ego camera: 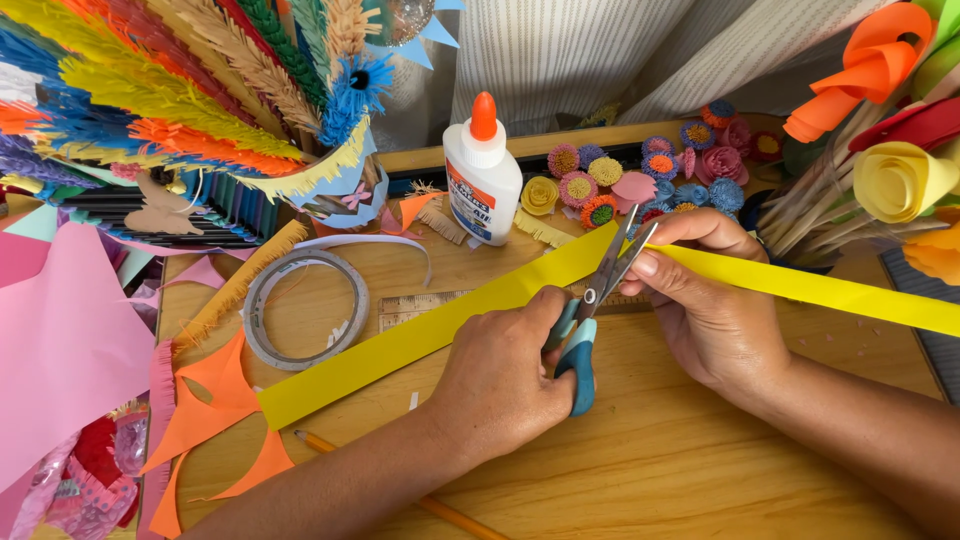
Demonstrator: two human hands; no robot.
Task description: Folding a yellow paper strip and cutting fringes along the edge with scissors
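We note left hand (500, 375) curled around teal-handled scissors (590, 310), blades parted over yellow paper strip (420, 340). Right hand (705, 300) pinching strip just beside blades — strip runs diagonally across wooden table (650, 470), its right end off the table edge. Nearby: glue bottle (483, 175) upright behind, tape roll (305, 308) flat at left, pencil (440, 508) below, paper flowers (640, 175) clustered beyond.

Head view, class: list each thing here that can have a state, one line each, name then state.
Scissors: blades open, astride the strip's edge.
Yellow paper strip: flat, uncut at the blades.
Glue bottle: upright, orange cap closed.
Tape roll: lying flat.
Left hand: gripping the scissor handles.
Right hand: pinching the strip.
Pencil: lying on the table.
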